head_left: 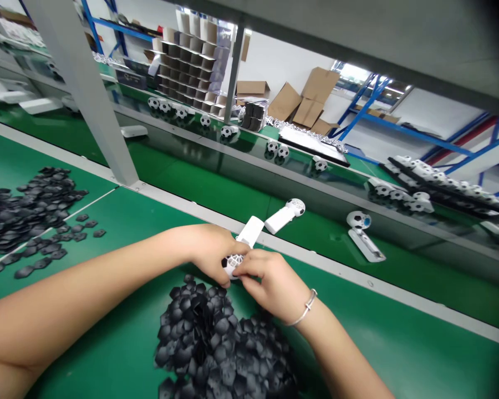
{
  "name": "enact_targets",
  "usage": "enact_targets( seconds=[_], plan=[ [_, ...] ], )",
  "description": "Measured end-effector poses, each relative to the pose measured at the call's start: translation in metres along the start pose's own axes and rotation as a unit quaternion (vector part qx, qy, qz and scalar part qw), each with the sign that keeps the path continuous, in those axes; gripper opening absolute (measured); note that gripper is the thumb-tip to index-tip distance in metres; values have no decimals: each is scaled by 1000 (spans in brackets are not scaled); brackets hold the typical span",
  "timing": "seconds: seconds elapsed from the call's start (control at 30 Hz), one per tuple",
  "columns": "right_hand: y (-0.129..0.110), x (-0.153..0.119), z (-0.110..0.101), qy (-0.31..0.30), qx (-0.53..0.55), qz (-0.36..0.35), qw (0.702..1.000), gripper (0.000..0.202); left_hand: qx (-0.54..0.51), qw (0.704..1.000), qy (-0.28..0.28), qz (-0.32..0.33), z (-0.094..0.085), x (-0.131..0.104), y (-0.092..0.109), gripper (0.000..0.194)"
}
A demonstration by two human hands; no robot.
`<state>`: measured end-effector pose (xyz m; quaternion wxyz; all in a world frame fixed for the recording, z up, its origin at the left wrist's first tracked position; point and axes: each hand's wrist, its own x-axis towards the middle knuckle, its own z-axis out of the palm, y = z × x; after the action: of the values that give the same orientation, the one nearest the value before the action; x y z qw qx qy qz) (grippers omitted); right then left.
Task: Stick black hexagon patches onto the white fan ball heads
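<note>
My left hand (212, 249) is closed around a white device with a football-patterned ball head (232, 266); its flat white body (251, 228) sticks out beyond my fingers toward the belt. At the ball, the thumb and fingers of my right hand (272, 280) are pinched against its surface. Whatever lies between those fingertips is hidden. Just below both hands is a big heap of small black pentagon-shaped pieces (228, 349) on the green worktop (399, 338).
Across the metal edge strip, a green belt carries one white football-headed device (285, 215) and another with an opened body (363, 235). More black pieces (33, 210) lie at left. A grey post (87, 94) rises at left. Football heads (278, 148) line the far ledge.
</note>
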<state>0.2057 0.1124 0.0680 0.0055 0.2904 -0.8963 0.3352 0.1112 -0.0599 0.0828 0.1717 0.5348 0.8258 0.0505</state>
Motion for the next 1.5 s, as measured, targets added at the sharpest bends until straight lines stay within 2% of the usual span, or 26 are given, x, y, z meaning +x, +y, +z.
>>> enact_targets(
  seconds=[0.07,0.2,0.3,0.43,0.57,0.63,0.73,0.83,0.93,1.03,1.1,1.3,1.4,1.5],
  plan=[
    [-3,0,1,-8,-48,17,999,21,-7,1000,-7,1,-1,0,2,64],
    [-13,-1,-3,-14,-180,118,976,9,-22,1000,-7,-11,-2,1,2,59],
    [-20,-1,-6,-64,-214,164,961,11,-36,999,-8,-8,-1,3,-1,49],
    [-30,0,2,-179,-182,131,958,12,-55,998,-13,5,-1,5,-9,41],
    [-39,4,20,-237,-216,136,937,13,-59,998,1,6,-1,4,-14,48],
    [-44,6,31,-247,-242,143,927,13,-67,998,11,3,-1,3,-14,53],
    [-51,5,44,-221,-274,164,922,16,-68,997,19,-4,-1,2,-11,57],
    [-53,3,44,-181,-293,186,920,16,-63,997,27,23,0,2,-10,57],
    [-44,2,26,-120,-275,179,937,13,-71,995,41,60,3,4,-13,58],
    [-24,2,4,-33,-219,140,965,11,-86,992,47,82,6,6,-17,61],
    [-11,3,-5,4,-180,115,977,12,-96,991,43,85,7,8,-19,62],
    [8,3,1,27,-150,90,984,8,-120,989,33,86,8,11,-21,59],
    [10,2,5,41,-168,128,977,6,-123,988,41,82,9,12,-19,57],
    [9,3,4,68,-190,170,965,8,-127,986,64,88,11,14,-19,47]
  ],
)
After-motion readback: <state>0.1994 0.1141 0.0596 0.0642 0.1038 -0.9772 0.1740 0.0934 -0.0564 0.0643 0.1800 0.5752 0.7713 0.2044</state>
